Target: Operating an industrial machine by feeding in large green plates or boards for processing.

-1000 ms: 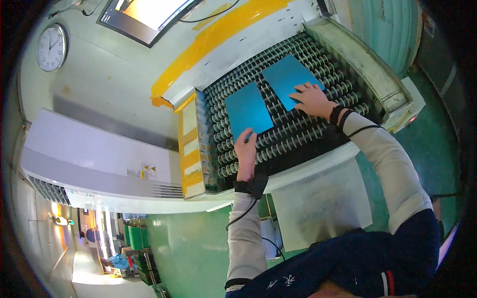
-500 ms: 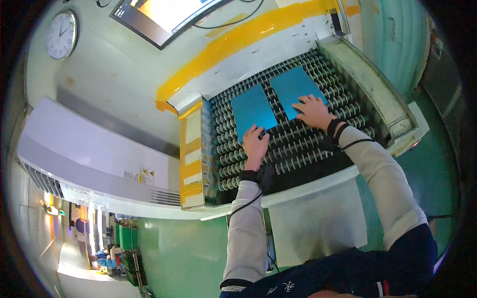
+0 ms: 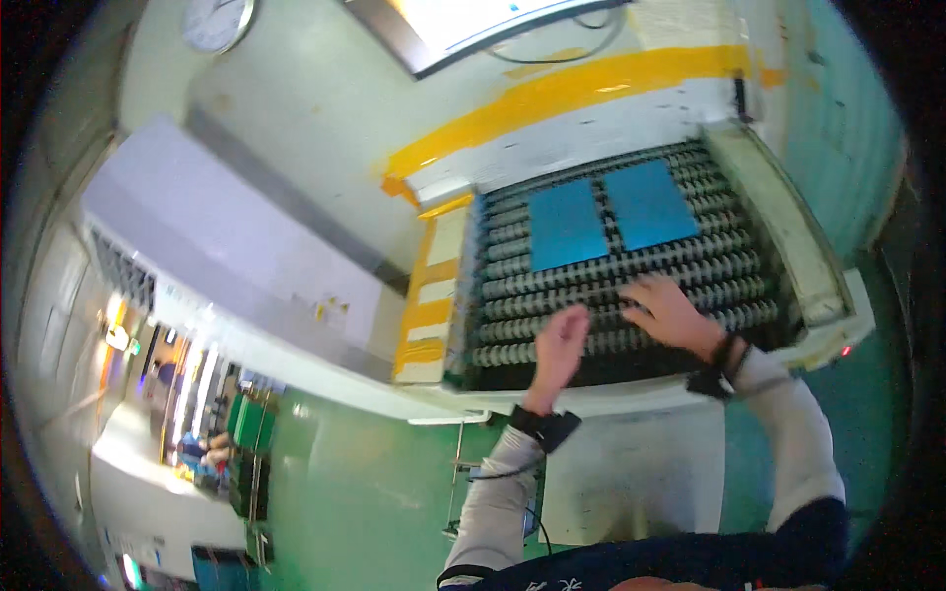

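Note:
Two flat blue rectangular panels lie side by side on a bed of wheeled rollers [image 3: 631, 340]: a left panel [image 3: 568, 225] and a right panel [image 3: 650, 205], with a narrow gap between them. My left hand [image 3: 560, 350] is above the near rollers, apart from the left panel. It is blurred, its fingers loosely bent, and nothing shows in it. Nearer the right panel's front edge is my right hand [image 3: 673, 315], fingers apart and empty, touching neither panel. Both wrists wear dark bands with cords.
A white slotted wall with yellow tape [image 3: 572, 96] stands behind the rollers. Side rails border them: a taped left one [image 3: 431, 295] and a pale right one [image 3: 788, 227]. A large white housing [image 3: 236, 266] is at left, and a screen [image 3: 473, 25] hangs above.
Both hands have come off the blue panels and drawn back toward me. The panels now lie farther from my hands. The head view has shifted, moving the whole scene rightward.

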